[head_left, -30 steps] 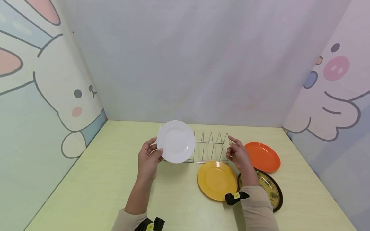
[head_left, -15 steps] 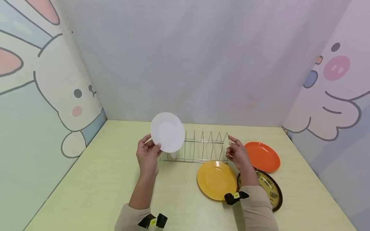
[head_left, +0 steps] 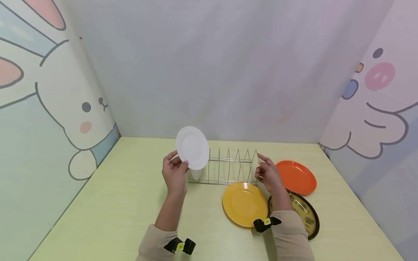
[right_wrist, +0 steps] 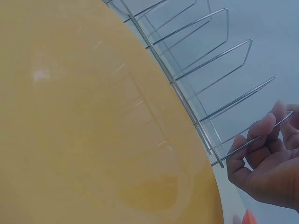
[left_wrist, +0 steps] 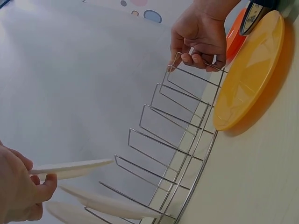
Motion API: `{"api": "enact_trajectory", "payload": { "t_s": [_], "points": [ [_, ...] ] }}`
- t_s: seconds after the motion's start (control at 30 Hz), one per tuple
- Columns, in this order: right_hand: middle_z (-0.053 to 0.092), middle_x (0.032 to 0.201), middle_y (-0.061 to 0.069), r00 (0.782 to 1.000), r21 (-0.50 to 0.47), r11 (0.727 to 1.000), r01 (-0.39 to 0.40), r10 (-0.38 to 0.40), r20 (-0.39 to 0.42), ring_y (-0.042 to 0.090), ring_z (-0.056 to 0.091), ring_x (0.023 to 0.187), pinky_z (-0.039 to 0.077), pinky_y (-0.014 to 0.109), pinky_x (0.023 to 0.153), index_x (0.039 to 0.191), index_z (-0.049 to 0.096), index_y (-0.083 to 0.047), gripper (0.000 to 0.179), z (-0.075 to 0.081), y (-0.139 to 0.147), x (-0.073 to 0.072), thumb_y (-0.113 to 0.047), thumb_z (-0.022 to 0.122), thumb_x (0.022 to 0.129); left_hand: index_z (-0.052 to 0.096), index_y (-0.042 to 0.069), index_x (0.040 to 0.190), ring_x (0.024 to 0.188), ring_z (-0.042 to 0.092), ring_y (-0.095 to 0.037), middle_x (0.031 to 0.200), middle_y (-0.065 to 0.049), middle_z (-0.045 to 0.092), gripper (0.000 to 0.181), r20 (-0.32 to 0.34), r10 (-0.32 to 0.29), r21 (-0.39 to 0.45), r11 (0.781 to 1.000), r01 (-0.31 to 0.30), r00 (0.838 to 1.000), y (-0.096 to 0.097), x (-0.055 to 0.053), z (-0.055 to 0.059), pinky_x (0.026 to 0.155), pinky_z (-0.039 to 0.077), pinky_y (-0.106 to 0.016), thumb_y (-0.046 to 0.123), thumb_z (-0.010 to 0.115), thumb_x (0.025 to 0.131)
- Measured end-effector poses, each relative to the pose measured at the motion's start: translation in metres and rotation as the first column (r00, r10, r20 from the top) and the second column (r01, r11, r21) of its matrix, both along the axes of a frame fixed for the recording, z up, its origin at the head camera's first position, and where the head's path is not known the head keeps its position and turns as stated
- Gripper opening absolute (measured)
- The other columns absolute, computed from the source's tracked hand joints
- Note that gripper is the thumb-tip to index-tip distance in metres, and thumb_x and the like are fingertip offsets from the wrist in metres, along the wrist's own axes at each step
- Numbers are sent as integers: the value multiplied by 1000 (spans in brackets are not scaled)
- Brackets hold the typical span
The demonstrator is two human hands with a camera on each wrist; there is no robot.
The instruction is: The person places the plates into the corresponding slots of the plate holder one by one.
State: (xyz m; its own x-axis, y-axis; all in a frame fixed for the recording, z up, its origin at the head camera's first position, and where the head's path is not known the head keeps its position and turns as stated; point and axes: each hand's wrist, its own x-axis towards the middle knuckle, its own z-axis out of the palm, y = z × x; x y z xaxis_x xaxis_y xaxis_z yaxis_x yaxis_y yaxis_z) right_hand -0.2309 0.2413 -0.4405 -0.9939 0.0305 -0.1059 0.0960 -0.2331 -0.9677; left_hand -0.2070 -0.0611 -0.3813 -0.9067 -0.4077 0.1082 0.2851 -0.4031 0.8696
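Observation:
My left hand (head_left: 175, 178) pinches the rim of a small white plate (head_left: 192, 148), thumb in front and fingers behind. The plate is held tilted above the left end of a wire dish rack (head_left: 228, 160). Beneath it in the left wrist view, white plates (left_wrist: 105, 203) stand in the rack's slots, partly hidden in the head view by the held plate. My right hand (head_left: 268, 174) grips the end wire at the rack's right side, its fingers curled round it in the right wrist view.
A yellow plate (head_left: 245, 204) lies just in front of the rack's right half. Right of it are a dark-rimmed patterned plate (head_left: 308, 214), partly under my right forearm, and an orange plate (head_left: 296, 177). A pale curtain-like wall (head_left: 209, 72) stands behind the table.
The white plate has risen and turned more edge-on, shifting first left, then slightly back right with my left hand. The rack's left part has come into view. My right hand stays put.

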Motion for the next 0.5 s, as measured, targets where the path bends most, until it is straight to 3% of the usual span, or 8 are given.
{"api": "enact_trajectory", "payload": {
  "t_s": [0.33, 0.5],
  "points": [
    [50, 66, 3, 1000, -5, 1000, 9, -9, 23, 18, 48, 56, 42, 35, 66, 147, 28, -15, 46, 0, 0, 1, -21, 38, 102, 51, -1, 114, 80, 52, -19, 94, -15, 52, 45, 14, 26, -23, 999, -25, 1000, 15, -7, -20, 64, 51, -25, -23, 54, 75],
    [51, 66, 3, 1000, 3, 1000, 7, -7, 14, 18, 48, 56, 42, 36, 68, 147, 27, -14, 47, 0, 0, 1, -21, 38, 102, 53, -3, 112, 83, 52, -22, 93, -17, 54, 44, -22, 63, -135, 989, -65, 998, 22, -7, -26, 65, 49, -22, -22, 54, 73]
  ]
}}
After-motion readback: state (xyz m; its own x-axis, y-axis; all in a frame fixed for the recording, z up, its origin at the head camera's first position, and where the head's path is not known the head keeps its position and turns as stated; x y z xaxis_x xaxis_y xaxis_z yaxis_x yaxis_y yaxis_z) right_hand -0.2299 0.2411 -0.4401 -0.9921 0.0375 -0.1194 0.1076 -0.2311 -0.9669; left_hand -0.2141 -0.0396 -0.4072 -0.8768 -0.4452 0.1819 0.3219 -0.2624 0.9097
